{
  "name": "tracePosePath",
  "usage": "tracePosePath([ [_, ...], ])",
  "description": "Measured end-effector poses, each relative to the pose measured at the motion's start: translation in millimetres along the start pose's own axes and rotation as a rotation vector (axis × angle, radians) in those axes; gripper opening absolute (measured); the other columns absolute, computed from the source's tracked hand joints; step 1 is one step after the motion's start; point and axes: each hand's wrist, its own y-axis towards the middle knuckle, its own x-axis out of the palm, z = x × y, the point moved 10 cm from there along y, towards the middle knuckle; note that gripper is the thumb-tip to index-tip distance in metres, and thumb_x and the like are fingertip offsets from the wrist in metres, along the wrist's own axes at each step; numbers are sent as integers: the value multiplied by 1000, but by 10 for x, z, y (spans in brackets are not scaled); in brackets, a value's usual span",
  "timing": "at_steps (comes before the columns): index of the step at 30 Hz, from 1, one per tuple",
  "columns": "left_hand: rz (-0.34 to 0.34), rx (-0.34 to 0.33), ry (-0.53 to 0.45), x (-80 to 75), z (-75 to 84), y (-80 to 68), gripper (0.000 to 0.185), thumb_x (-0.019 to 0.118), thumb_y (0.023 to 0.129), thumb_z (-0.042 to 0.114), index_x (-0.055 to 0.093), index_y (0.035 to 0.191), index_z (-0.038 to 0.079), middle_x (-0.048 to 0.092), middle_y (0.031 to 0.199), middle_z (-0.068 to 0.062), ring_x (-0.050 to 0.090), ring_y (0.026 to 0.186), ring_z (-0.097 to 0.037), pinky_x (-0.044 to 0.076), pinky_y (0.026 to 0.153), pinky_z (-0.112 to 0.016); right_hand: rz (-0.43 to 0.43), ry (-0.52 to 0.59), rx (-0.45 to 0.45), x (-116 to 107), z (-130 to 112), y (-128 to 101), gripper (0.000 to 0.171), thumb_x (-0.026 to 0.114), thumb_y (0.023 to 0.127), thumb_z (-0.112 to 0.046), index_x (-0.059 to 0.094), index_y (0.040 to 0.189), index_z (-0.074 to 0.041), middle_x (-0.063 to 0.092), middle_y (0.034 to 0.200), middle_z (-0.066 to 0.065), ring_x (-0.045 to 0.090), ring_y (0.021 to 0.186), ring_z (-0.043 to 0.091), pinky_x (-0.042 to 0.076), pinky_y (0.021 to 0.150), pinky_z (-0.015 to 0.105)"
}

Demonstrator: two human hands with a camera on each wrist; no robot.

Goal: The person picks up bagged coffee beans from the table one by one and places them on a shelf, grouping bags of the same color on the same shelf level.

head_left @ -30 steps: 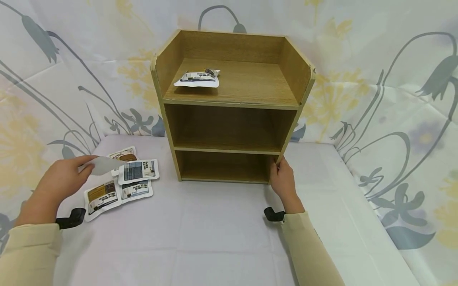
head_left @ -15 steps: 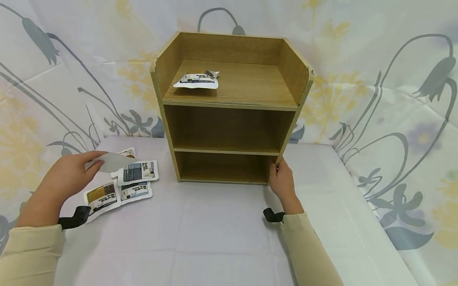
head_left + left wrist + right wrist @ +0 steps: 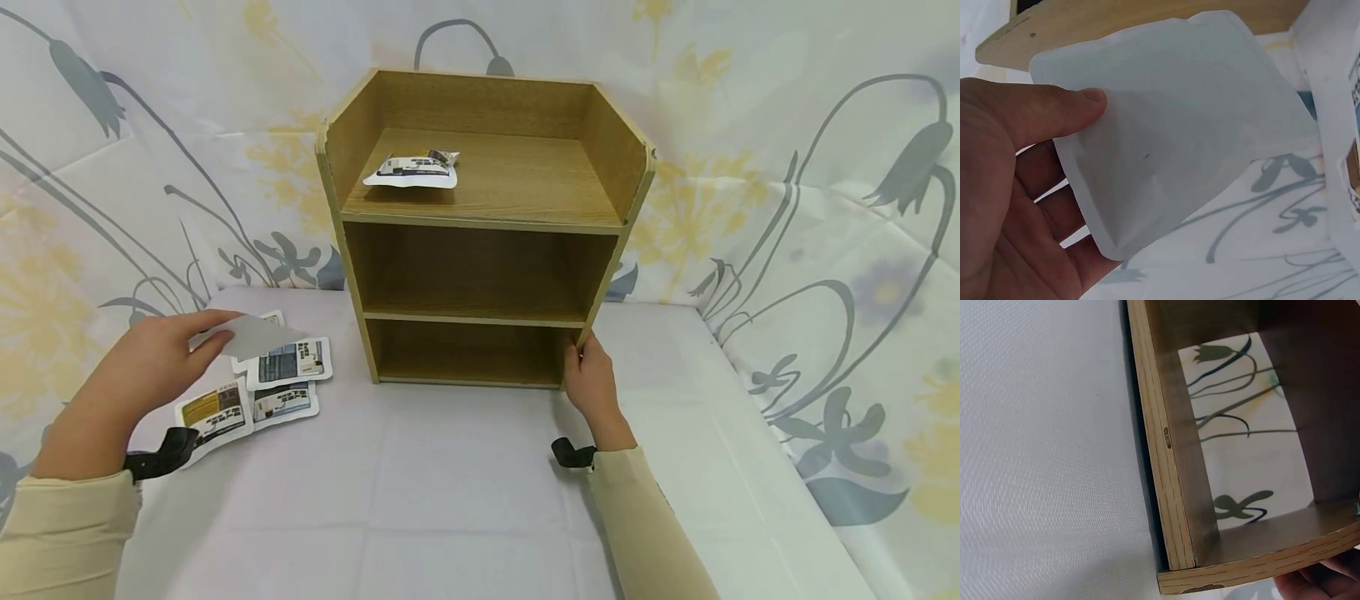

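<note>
Shelved: one packet (image 3: 412,168), top tier of wooden shelf (image 3: 480,221). In transit: white packet (image 3: 255,336), pinched in my left hand (image 3: 142,371). Outstanding: three packets (image 3: 255,387), near left. My right hand (image 3: 592,379) grips shelf's right post.

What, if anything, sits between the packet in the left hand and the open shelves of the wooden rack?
Nothing visible. The left hand pinches the packet above the other packets on the table, left of the rack. The gap to the rack is bare cloth, and the two lower shelves look empty. The right hand holds the rack's far side.
</note>
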Motion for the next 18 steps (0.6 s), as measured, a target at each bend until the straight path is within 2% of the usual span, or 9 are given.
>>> tracePosePath([
  [6, 18, 46, 13, -97, 190, 14, 29, 58, 95, 16, 64, 123, 9, 70, 100, -25, 66, 86, -43, 49, 75, -59, 1, 3, 5, -9, 1, -9, 39, 39, 104, -26, 47, 131, 0, 59, 125, 24, 62, 110, 37, 54, 86, 52],
  [11, 49, 89, 20, -189, 373, 31, 30, 61, 93, 14, 65, 122, 11, 71, 98, -23, 66, 81, -40, 50, 74, -58, 4, -1, 8, -15, 3, -8, 39, 39, 104, -27, 48, 131, 0, 59, 124, 25, 62, 111, 37, 53, 86, 52],
  [18, 157, 194, 23, -348, 643, 20, 31, 67, 87, 8, 67, 118, 12, 72, 100, -21, 67, 75, -38, 51, 70, -57, 2, -1, 6, -8, 8, 4, 39, 39, 103, -27, 48, 130, 1, 59, 124, 25, 62, 110, 37, 53, 86, 52],
])
